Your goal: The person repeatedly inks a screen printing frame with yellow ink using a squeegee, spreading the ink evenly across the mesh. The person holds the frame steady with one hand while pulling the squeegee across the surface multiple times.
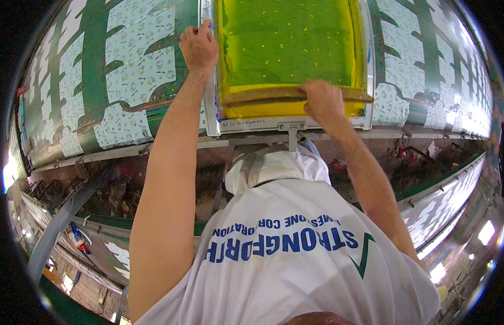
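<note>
A screen-printing frame [211,103] with pale metal rails lies on the long green table in front of me. Its mesh [287,43] looks green in the middle, with yellow borders and small yellow specks. Across the near end of the mesh runs a brown squeegee [257,96], with a yellow band on its near side. My right hand [323,103] is closed over the squeegee's bar, right of its middle. Up on the left rail, my left hand [199,51] grips the frame, its index finger stretched along the rail. The palm side of each hand is hidden.
Pale printed fabric pieces [138,54] lie on the green table [92,59] on both sides of the frame. A metal bracket [291,130] joins the frame's near rail at the table-edge rail [127,150]. Another long table [447,208] stands lower right; a grey bar [68,211] slants at left.
</note>
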The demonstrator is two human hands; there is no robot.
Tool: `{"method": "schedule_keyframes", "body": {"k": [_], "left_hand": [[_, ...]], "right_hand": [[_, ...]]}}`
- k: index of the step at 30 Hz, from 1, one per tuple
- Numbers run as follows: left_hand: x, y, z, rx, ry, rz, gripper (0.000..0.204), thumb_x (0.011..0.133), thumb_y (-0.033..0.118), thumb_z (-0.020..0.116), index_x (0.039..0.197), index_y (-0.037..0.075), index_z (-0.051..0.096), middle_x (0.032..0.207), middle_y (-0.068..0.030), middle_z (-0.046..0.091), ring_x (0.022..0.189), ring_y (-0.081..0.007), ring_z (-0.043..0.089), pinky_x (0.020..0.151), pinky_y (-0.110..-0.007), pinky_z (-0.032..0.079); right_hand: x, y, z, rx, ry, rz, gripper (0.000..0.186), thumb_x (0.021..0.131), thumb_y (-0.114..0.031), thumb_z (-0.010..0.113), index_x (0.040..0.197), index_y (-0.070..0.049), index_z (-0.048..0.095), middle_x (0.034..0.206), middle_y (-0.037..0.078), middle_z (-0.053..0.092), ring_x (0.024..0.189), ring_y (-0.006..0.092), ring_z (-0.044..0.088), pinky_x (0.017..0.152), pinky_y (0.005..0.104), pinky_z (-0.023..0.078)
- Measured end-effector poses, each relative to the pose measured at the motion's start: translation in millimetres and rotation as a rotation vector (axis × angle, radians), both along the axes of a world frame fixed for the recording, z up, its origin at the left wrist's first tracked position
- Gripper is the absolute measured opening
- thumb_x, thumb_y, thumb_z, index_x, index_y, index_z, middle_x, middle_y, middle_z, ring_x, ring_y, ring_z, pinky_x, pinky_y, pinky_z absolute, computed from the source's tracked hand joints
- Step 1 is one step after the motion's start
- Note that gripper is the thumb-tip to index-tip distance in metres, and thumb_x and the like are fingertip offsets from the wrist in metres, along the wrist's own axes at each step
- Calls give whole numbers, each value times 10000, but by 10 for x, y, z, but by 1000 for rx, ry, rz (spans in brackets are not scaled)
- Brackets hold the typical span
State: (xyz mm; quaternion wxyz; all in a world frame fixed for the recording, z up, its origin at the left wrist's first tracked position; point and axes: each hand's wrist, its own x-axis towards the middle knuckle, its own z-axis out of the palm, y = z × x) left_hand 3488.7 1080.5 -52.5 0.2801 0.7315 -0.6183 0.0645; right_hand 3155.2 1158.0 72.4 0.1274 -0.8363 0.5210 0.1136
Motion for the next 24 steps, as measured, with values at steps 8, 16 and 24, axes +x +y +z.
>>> {"method": "schedule_keyframes", "body": {"k": [8,16,24], "left_hand": [[13,-29,-10,53,24,-1,382,1073,360,548,1409,217,658,1164,-166,567,1096,-371,533,966,-553,449],[-19,-18,23,58,-59,46,406,1003,415,645,1357,221,694,1174,-161,586,1120,-358,555,946,-544,471],[-13,-34,102,8,-128,71,381,939,340,704,1301,228,731,1065,-145,639,1068,-369,604,921,-509,497]], "right_hand": [[-96,86,-29,-78,-98,16,384,753,-50,713,1124,-127,781,1025,113,738,1017,336,711,850,488,573],[-193,369,-71,-106,-141,59,146,815,-100,684,943,-92,754,981,134,721,965,358,725,792,491,598],[-424,648,-134,-123,-295,218,344,863,-133,644,1175,10,665,1100,156,685,1098,313,670,948,450,548]]}}
